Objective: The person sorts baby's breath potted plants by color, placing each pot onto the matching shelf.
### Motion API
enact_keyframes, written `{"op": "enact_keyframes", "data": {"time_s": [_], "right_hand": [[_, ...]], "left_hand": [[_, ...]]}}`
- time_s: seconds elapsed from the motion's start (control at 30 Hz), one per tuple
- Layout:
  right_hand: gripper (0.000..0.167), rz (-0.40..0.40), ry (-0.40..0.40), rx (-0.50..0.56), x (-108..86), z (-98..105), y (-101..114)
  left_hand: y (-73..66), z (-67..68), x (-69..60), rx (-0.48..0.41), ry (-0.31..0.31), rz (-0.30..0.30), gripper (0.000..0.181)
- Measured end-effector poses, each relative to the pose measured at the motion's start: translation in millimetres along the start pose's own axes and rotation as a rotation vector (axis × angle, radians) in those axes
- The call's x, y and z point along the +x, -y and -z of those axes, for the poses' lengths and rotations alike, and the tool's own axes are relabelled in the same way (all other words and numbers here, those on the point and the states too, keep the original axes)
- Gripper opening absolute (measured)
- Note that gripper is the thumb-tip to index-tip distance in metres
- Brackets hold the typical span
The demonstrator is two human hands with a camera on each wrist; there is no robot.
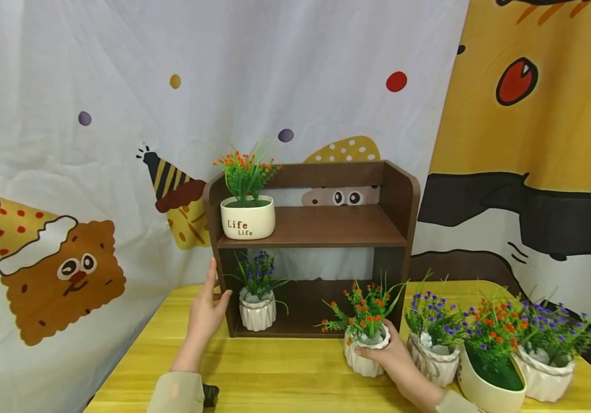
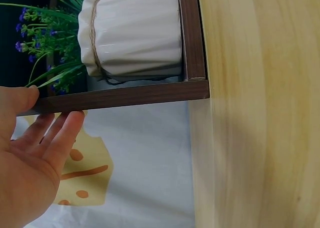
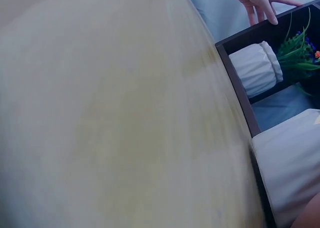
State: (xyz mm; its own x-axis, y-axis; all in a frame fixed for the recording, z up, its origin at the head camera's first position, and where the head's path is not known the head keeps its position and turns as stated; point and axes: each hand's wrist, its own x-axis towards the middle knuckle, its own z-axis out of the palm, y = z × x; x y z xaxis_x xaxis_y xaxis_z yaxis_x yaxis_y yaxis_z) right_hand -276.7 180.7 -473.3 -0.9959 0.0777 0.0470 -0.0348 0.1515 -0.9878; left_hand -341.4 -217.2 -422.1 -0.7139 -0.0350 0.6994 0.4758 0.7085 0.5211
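Note:
My right hand [image 1: 395,357] grips a white fluted pot [image 1: 364,358] of orange-red artificial flowers [image 1: 364,310], its thumb on the near side. This pot is at the front right of a dark brown two-tier shelf [image 1: 321,226]. In the right wrist view the pot [image 3: 287,163] overlaps the shelf's front edge; whether it rests there is unclear. The left hand [image 1: 208,310] holds the shelf's left side panel [image 2: 125,98], thumb and fingers on opposite faces. Close by, a white pot [image 1: 258,312] with purple flowers stands on the lower tier.
An oval pot [image 1: 249,221] lettered "Life" stands on the upper tier, at left. On the wooden table [image 1: 274,373], right of the shelf, are a purple-flowered pot [image 1: 433,361], an oval red-flowered pot [image 1: 488,390] and another purple-flowered pot [image 1: 545,378]. A printed curtain [image 1: 68,172] hangs behind.

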Motion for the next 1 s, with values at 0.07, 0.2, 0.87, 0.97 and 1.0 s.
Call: {"op": "enact_keyframes", "data": {"time_s": [0.07,0.2,0.87,0.97,1.0], "right_hand": [[0.088,0.008,0.004,0.013,-0.4,-0.5,1.4],[0.089,0.016,0.019,0.022,-2.7,-2.3,8.0],[0.092,0.048,0.086,0.070,-22.2,-21.4,54.3],[0.092,0.062,0.091,0.091,-24.2,-23.1,59.3],[0.092,0.068,0.093,0.097,-24.5,-23.9,60.8]], "left_hand": [[0.1,-0.2,-0.2,0.007,0.004,-0.006,0.091],[0.6,-0.4,-0.5,0.017,0.011,-0.002,0.092],[-0.3,0.7,-1.0,0.016,0.024,0.016,0.090],[-0.3,1.3,-0.4,0.015,0.032,0.020,0.090],[-0.3,1.9,-0.3,0.013,0.034,0.022,0.090]]}}
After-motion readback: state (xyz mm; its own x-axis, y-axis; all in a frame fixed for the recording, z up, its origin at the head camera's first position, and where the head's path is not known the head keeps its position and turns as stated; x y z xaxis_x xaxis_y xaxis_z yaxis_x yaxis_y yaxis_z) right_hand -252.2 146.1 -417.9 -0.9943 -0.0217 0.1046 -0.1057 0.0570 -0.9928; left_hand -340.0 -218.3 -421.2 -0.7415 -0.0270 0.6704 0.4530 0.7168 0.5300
